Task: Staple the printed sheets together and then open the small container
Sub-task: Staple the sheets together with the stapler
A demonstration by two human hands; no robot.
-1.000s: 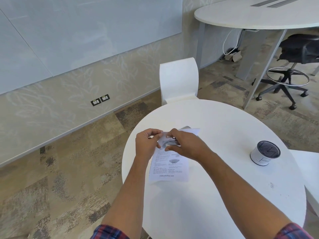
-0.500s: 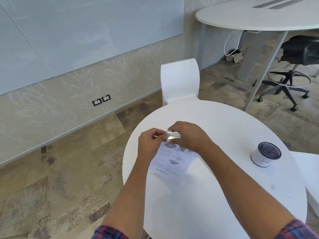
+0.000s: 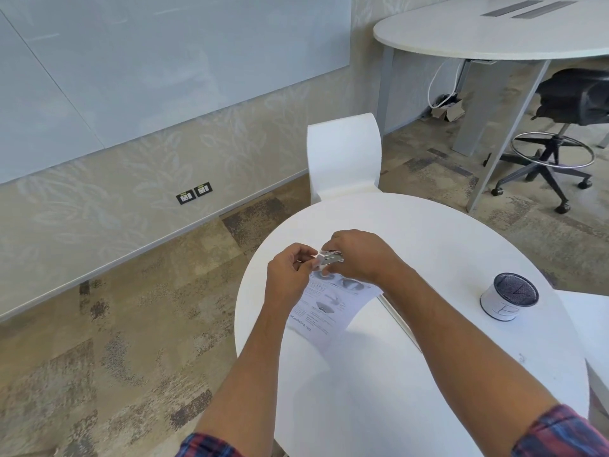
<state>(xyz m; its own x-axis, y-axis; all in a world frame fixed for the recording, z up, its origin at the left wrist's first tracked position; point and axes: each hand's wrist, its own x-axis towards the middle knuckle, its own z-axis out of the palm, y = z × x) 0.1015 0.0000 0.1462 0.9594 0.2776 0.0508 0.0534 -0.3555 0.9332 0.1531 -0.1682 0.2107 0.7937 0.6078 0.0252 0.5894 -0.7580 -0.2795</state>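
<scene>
Both hands meet above the far-left part of the round white table (image 3: 445,374). The right hand (image 3: 361,257) is curled round a small silver stapler (image 3: 333,257), gripping it from above, with the stapler's mouth set on the top corner of the printed sheets (image 3: 329,305). The left hand (image 3: 290,275) pinches that same corner between thumb and fingertips, just beside the stapler. The sheets hang down from the pinch, tilted, their lower end reaching the tabletop close to the table's left rim (how many sheets make up the bundle cannot be told; they read as one stack).

One small container (image 3: 508,296), white with a dark patterned lid on it, stands upright near the table's right edge, well apart from the hands, with bare tabletop between. A narrow seam runs across the top from under the right forearm toward the near side.

One white chair (image 3: 344,153) stands against the table's far edge. Beyond it are one taller table (image 3: 494,34) and one black swivel chair (image 3: 576,103), with open carpet between. Two wall outlets (image 3: 193,193) sit low on the left wall.
</scene>
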